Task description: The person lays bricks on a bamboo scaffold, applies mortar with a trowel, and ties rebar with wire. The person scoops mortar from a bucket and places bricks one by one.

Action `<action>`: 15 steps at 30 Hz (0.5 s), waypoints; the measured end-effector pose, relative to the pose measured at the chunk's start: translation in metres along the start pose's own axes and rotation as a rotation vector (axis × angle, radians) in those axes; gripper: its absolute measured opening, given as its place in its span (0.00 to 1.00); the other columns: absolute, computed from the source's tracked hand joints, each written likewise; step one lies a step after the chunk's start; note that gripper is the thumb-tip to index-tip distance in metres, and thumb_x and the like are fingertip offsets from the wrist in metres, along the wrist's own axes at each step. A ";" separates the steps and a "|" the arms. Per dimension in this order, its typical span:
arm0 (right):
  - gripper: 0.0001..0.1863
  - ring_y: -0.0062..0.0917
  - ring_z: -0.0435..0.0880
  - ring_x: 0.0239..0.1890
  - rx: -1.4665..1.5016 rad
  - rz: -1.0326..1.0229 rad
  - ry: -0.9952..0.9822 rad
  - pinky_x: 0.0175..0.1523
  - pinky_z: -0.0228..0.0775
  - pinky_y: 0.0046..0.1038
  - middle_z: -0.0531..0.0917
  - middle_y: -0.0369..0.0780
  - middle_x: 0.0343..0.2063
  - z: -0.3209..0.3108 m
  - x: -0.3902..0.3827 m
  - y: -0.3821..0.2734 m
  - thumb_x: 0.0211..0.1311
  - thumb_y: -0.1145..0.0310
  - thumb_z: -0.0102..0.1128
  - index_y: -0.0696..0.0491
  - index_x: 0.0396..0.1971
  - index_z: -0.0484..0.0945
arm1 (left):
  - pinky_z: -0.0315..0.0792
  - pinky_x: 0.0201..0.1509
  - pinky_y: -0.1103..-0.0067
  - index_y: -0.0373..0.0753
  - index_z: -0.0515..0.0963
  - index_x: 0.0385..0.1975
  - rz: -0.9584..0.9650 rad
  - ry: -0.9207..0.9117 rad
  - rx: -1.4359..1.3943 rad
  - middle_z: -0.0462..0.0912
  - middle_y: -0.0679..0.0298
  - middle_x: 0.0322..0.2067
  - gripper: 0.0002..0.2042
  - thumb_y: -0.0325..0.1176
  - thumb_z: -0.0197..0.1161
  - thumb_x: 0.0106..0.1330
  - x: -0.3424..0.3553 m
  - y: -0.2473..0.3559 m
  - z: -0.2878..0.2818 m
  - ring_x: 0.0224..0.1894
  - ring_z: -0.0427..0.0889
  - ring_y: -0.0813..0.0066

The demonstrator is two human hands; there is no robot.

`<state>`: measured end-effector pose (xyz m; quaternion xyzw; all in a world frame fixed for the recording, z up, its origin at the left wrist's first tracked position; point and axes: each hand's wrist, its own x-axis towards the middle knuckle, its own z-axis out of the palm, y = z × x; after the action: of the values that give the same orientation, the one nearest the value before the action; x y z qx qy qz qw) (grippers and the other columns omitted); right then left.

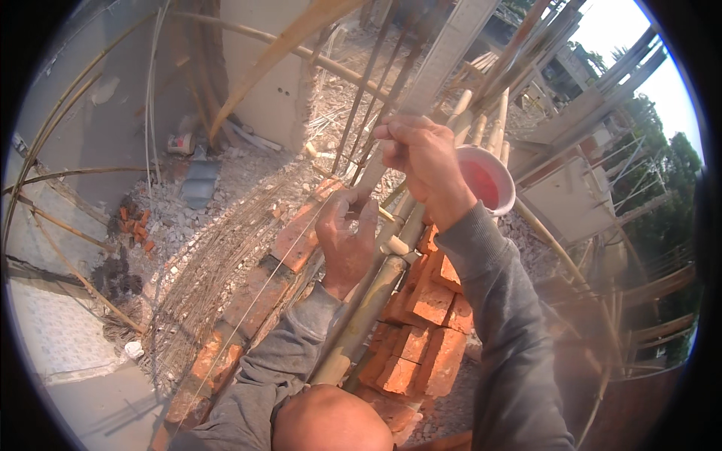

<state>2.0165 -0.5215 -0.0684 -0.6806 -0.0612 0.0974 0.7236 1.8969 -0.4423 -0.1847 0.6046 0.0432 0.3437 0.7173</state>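
Observation:
My left hand (pixel 348 240) is bent over the far end of a low brick wall (pixel 252 297), fingers curled. Along the wall, a thin pale string (pixel 252 308) runs up close to this hand. Higher and to the right, my right hand (pixel 427 161) is closed in a pinch; whatever its fingertips hold is too small to make out. A long pale flat strip (pixel 444 64) passes behind the right hand and down toward the left fingers; whether either hand grips it I cannot tell. Beside the right wrist is a whitish bucket (pixel 492 180), reddish inside.
Stacked orange bricks (pixel 425 316) lie below my right forearm, next to thick bamboo poles (pixel 361 316). Thin dark rods (pixel 368 98) rise beyond my hands. Rubble (pixel 226 203) and a bundle of thin sticks (pixel 207 278) cover ground at left. Curved bamboo (pixel 83 173) crosses there.

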 end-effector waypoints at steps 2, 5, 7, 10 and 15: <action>0.09 0.22 0.82 0.25 -0.023 0.008 0.055 0.27 0.71 0.26 0.84 0.41 0.26 0.004 -0.001 0.000 0.69 0.75 0.63 0.67 0.38 0.87 | 0.80 0.47 0.74 0.30 0.83 0.49 0.290 -0.089 0.135 0.87 0.55 0.43 0.08 0.25 0.67 0.74 -0.003 0.033 -0.004 0.40 0.87 0.68; 0.09 0.21 0.78 0.22 0.167 0.036 0.053 0.24 0.64 0.26 0.82 0.39 0.23 0.009 -0.001 0.001 0.69 0.76 0.63 0.67 0.38 0.87 | 0.79 0.50 0.77 0.30 0.83 0.52 0.382 -0.099 0.098 0.87 0.59 0.43 0.10 0.28 0.65 0.78 0.001 0.089 0.008 0.44 0.84 0.75; 0.08 0.21 0.76 0.21 0.214 0.042 0.088 0.24 0.63 0.27 0.81 0.39 0.23 0.012 0.000 0.004 0.69 0.77 0.63 0.66 0.36 0.87 | 0.80 0.43 0.78 0.29 0.83 0.52 0.212 0.003 -0.008 0.88 0.57 0.43 0.10 0.24 0.63 0.76 0.009 0.121 0.017 0.40 0.87 0.74; 0.08 0.22 0.78 0.23 0.304 0.044 0.130 0.27 0.68 0.29 0.83 0.40 0.25 0.021 0.005 0.010 0.69 0.75 0.64 0.65 0.35 0.87 | 0.84 0.46 0.72 0.27 0.83 0.52 0.067 0.152 0.001 0.90 0.52 0.42 0.10 0.22 0.61 0.76 0.049 0.145 0.031 0.43 0.91 0.66; 0.10 0.25 0.84 0.29 0.430 -0.004 0.249 0.32 0.75 0.29 0.86 0.42 0.30 0.037 0.020 0.024 0.67 0.76 0.59 0.64 0.37 0.88 | 0.84 0.47 0.61 0.28 0.88 0.40 -0.039 0.117 0.520 0.91 0.46 0.37 0.09 0.25 0.66 0.65 0.126 0.127 0.050 0.41 0.93 0.53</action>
<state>2.0267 -0.4798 -0.0904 -0.5178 0.0492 0.0221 0.8538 1.9609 -0.4114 -0.0127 0.7467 0.1831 0.3415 0.5407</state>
